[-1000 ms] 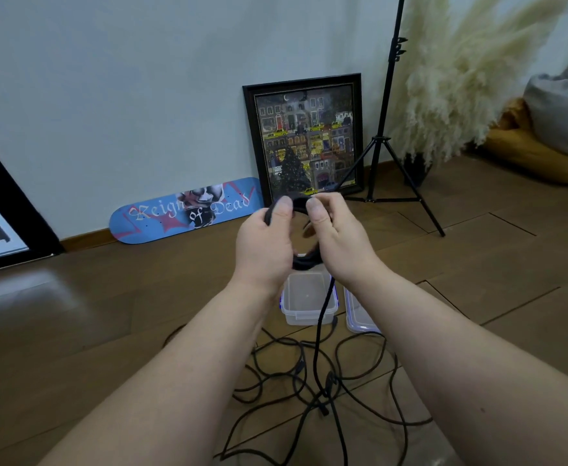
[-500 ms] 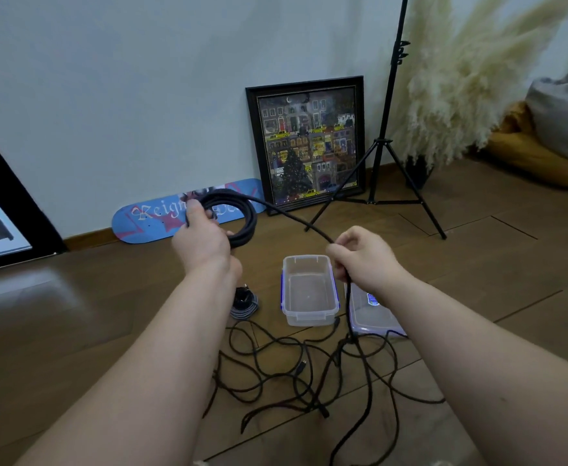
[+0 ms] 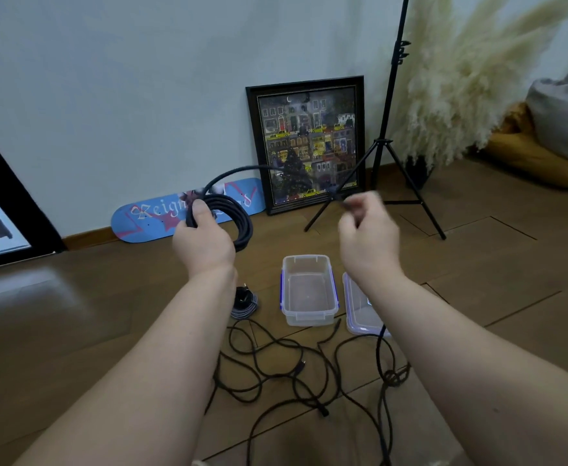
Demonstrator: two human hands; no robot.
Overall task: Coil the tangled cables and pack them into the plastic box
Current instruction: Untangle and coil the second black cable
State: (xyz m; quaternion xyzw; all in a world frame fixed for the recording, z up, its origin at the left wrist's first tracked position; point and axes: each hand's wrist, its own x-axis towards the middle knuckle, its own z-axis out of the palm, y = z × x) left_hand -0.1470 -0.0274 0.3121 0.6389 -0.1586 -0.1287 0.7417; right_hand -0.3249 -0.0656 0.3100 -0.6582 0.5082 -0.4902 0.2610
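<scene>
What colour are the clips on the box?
Blue, on the long sides of the clear box; the head view shows them.

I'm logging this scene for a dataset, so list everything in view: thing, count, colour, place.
Coiled round cable: one, black, held up in the left hand, free end arcing to the right hand.
Tangled loose cables: several, black, floor, near side of box.
Clear plastic box: one, blue clips, floor centre, nothing in it.
Clear lid: one, right of box.
Small wound cable bundle: one, dark and striped, left of box.
Skateboard deck: one, blue, against wall.
Framed picture: one, dark frame, against wall.
Tripod stand: one, black.
Pampas grass: cream, right.
Cushions: grey on mustard, far right.
Left hand: grips coil.
Right hand: pinches cable end; blurred.
</scene>
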